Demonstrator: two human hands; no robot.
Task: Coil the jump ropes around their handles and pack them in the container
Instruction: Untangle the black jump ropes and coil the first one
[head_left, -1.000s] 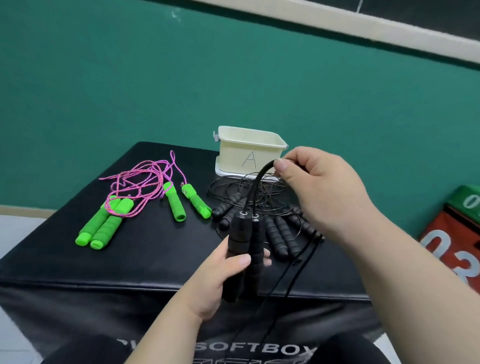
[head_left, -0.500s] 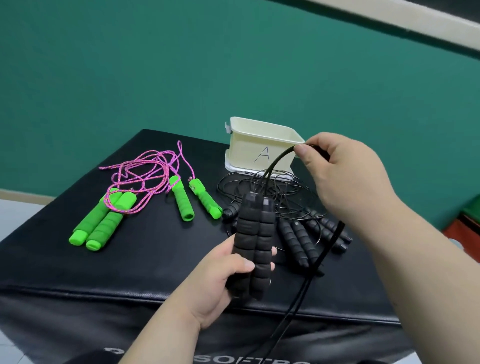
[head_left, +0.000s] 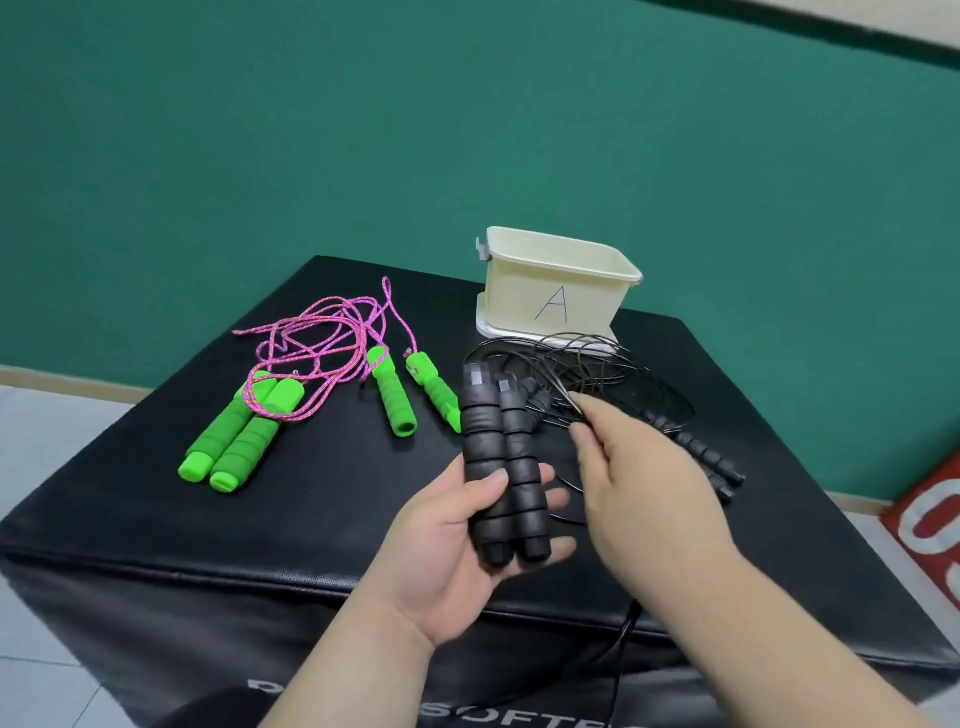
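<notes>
My left hand grips a pair of black foam handles side by side, their cord ends pointing away from me. My right hand is just right of them, fingers curled round the thin black rope, which drops over the box's front edge. More black handles and tangled black rope lie behind my hands. Two green-handled ropes with pink cord lie to the left: one handle pair together, the other pair apart. The cream container marked A stands open at the back.
Everything lies on a black padded box with sloping front edge. A green wall rises behind. A red sign with white figures leans at the right. Pale floor tiles show at the lower left.
My right hand has dropped from high near the container down beside the handles, carrying the rope with it. The handles in my left hand have tilted flatter.
</notes>
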